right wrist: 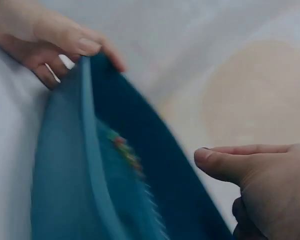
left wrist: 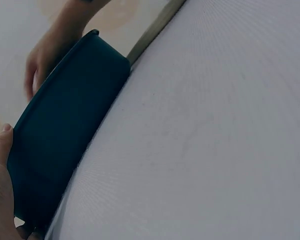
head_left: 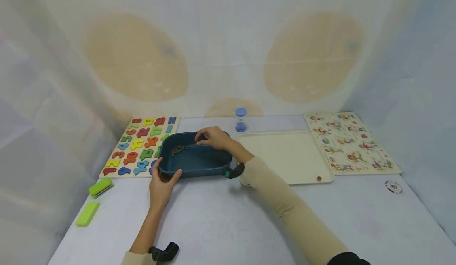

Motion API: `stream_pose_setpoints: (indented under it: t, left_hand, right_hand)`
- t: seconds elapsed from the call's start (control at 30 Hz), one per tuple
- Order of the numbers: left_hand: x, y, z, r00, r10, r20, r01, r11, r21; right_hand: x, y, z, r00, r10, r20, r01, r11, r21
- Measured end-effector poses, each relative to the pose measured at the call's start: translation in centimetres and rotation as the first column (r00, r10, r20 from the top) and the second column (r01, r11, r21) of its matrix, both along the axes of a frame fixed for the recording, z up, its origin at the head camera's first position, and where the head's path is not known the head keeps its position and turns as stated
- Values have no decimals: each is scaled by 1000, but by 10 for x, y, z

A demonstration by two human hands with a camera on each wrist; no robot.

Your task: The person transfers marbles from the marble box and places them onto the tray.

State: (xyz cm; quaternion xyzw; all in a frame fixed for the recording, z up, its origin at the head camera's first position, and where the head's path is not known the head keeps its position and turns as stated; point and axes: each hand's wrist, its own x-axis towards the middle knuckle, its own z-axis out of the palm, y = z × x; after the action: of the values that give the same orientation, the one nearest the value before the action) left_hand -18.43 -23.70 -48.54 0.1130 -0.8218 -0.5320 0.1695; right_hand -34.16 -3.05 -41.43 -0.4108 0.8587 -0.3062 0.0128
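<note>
"What surrounds the work?"

"A pale backdrop [head_left: 228, 39] with big tan patches, then a white tabletop [head_left: 221, 221] bearing a cream tray [head_left: 285, 150] and, left, a letter board [head_left: 122, 163]."

"And the blue bin [head_left: 201, 160]?"

"Between them, partly covering the board in the head view. The left hand [head_left: 162, 186] grips its near left corner, thumb at the rim."

"The right hand [head_left: 213, 136]?"

"Over the bin, thumb and forefinger brought together; I can't tell whether anything sits between them."

"Which step is this?"

"Picking among the small coloured pieces [head_left: 179, 150] in the bin, I'd judge. One reddish piece [head_left: 319, 178] lies in the tray's near right corner."

"And the next move?"

"It calls for a steady left grip, I think, and a fine pinch."
</note>
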Motion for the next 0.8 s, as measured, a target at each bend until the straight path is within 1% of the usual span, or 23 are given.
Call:
stream_pose_setpoints:
  t: [0.07, 0.1, 0.2, 0.27, 0.33, 0.4, 0.43, 0.5, 0.53, 0.6, 0.63, 0.7, 0.8]
  left_hand:
    - [1, 0, 1, 1000, 8, -5, -8, 1000, -1]
    - [1, 0, 1, 1000, 9, -9, -9, 1000, -1]
    - [2, 0, 1, 1000, 0, -11, 0, 1000, -1]
    - [2, 0, 1, 1000, -7, -10, 7, 1000, 2]
    - [2, 0, 1, 1000, -8, -9, 8, 1000, 1]
    - [2, -1, 2, 1000, -1, -10, 1, 1000, 1]
    - [2, -2, 1, 1000, 3, -10, -3, 1000, 1]
    - [2, -2, 1, 1000, 9, -9, -9, 1000, -2]
    - [2, -2, 1, 1000, 11, -8, -11, 1000, -1]
    - [2, -2, 0, 1000, 8, -9, -8, 1000, 1]
    - [2, -1, 0, 1000, 5, -8, -5, 1000, 2]
    - [1, 0, 0, 1000, 4, -9, -4, 1000, 2]
    - [0, 1, -1, 1000, 2, -9, -2, 1000, -1]
  right_hand:
    - [5, 35, 4, 1000, -28, 14, 29, 998, -52]
    - [6, 55, 3, 999, -52, 14, 53, 996, -74]
    - [11, 116, -6, 989, -148, 28, 150, 984, -90]
    - [13, 153, -17, 974, -221, 38, 224, 973, -65]
    - [15, 184, -28, 958, -280, 66, 281, 960, -12]
    - [18, 206, -38, 940, -325, 102, 321, 946, 51]
    - [18, 214, -43, 935, -335, 115, 329, 941, 75]
    - [19, 223, -49, 924, -354, 145, 344, 935, 91]
    - [19, 224, -50, 921, -356, 160, 347, 934, 81]
    - [18, 220, -46, 918, -347, 194, 347, 937, 35]
    - [17, 215, -41, 918, -337, 211, 343, 939, 5]
    - [14, 199, -29, 928, -293, 228, 315, 947, -62]
    - [4, 160, -7, 954, -182, 240, 224, 961, -164]
